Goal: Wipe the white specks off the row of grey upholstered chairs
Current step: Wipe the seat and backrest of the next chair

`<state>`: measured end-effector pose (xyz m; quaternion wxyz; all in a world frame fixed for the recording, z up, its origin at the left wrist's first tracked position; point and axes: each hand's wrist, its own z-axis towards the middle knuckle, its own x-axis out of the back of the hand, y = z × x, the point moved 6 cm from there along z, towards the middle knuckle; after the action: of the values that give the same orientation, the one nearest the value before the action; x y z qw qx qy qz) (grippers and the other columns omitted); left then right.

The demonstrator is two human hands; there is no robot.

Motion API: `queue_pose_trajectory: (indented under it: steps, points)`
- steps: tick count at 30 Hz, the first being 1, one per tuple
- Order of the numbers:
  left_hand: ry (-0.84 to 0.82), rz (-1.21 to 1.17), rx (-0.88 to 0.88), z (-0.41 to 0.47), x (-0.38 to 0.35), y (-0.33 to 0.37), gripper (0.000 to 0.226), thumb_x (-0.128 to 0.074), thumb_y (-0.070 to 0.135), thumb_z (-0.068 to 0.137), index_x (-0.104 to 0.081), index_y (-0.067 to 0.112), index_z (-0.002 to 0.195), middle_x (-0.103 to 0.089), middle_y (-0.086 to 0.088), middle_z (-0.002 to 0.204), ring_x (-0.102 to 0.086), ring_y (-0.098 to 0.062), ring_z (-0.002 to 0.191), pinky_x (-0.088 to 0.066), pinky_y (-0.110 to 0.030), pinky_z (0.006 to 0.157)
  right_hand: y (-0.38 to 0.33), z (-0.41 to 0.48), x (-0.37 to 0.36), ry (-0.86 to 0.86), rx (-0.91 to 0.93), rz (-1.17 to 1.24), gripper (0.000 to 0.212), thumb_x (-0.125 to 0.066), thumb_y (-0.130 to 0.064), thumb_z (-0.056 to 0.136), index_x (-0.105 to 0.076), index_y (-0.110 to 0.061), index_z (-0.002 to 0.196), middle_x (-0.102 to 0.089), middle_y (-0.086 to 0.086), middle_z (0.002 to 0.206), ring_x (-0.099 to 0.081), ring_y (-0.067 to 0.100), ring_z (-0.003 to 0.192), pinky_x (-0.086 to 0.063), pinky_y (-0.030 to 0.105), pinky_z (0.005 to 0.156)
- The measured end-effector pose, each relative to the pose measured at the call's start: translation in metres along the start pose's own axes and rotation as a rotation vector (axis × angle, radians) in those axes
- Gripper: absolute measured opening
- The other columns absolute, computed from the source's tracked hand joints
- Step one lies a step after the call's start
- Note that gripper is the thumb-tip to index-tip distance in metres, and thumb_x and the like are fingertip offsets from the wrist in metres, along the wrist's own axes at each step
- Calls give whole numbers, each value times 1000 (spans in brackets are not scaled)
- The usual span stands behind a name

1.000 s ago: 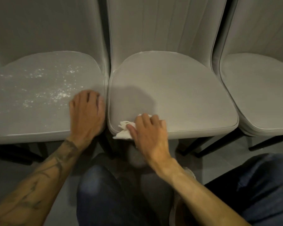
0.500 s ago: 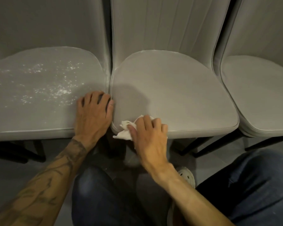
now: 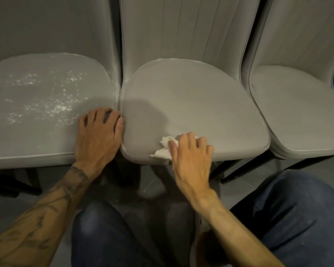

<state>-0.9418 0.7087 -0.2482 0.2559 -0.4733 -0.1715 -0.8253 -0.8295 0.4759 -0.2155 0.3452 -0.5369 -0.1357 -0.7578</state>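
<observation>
Middle seat (image 3: 191,105) judged done — cloth (image 3: 162,153) gripped by curled fingers (image 3: 188,140) of the right hand (image 3: 191,162); specks (image 3: 60,107) on the left seat (image 3: 37,137) are to be wiped next.

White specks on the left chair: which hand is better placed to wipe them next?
Probably the right hand: it holds the white cloth. The left hand rests nearer the white specks, but bare.
</observation>
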Motion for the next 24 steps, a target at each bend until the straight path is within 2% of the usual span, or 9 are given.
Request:
queue_pose_trajectory:
  steps: [3,5,7,10,14,17,19,21,24]
  points:
    - [12,2,2,0,-2,1,38,-25,45,110,-55,24,120,-52,-5,129,-49,-30,112,-35,-48,92,-58,-3,-10,32,90,48,20,-56,-42,98,-46,-25,93,-54,2,89,-48,29,81,-34,41,68]
    - [11,-7,3,0,-2,0,38,-25,45,110,-55,24,120,-53,-6,129,-49,-32,111,-35,-49,91,-78,-7,-21,11,232,16,24,-49,-46,103,-48,-23,93,-53,1,89,-46,26,80,-32,41,68]
    - [8,-4,5,0,-2,-1,37,-27,45,110,-56,25,120,-53,-5,130,-50,-33,111,-36,-49,91,-55,-6,-17,38,253,11,31,-41,-49,105,-52,-23,91,-53,-1,89,-45,24,80,-29,39,68]
    - [6,-43,23,1,1,1,34,-31,44,109,-57,25,119,-54,-5,131,-51,-35,112,-37,-50,91,11,-2,-4,-15,133,7,35,-36,-50,106,-57,-24,97,-58,-1,97,-46,26,85,-32,41,72]
    - [14,-67,33,0,6,4,34,-31,43,109,-57,22,120,-53,-7,131,-50,-36,111,-37,-51,91,115,7,18,-50,-146,-83,44,-24,-49,107,-55,-17,104,-55,3,101,-41,22,86,-33,39,72]
    - [16,-65,30,0,6,3,36,-29,43,110,-56,22,121,-52,-7,131,-50,-37,111,-37,-52,91,122,8,19,-9,-289,-96,41,-29,-46,107,-55,-14,99,-55,6,100,-42,25,86,-33,41,71]
    - [24,-61,33,0,5,3,36,-29,43,110,-56,22,120,-53,-6,131,-50,-36,111,-36,-52,91,83,9,6,-10,-245,-47,34,-37,-45,106,-55,-17,99,-56,4,99,-42,25,86,-28,39,72]
    - [31,-45,31,0,5,3,37,-28,44,111,-57,22,119,-53,-6,130,-50,-36,110,-36,-51,90,41,6,-3,-13,-82,0,30,-40,-44,106,-54,-20,96,-55,1,95,-40,23,83,-22,36,71]
    - [34,-9,16,0,2,1,40,-26,45,112,-58,22,120,-54,-7,130,-52,-37,109,-37,-51,86,48,8,1,-40,102,-50,39,-28,-47,108,-54,-21,97,-54,0,96,-39,22,81,-27,37,70]
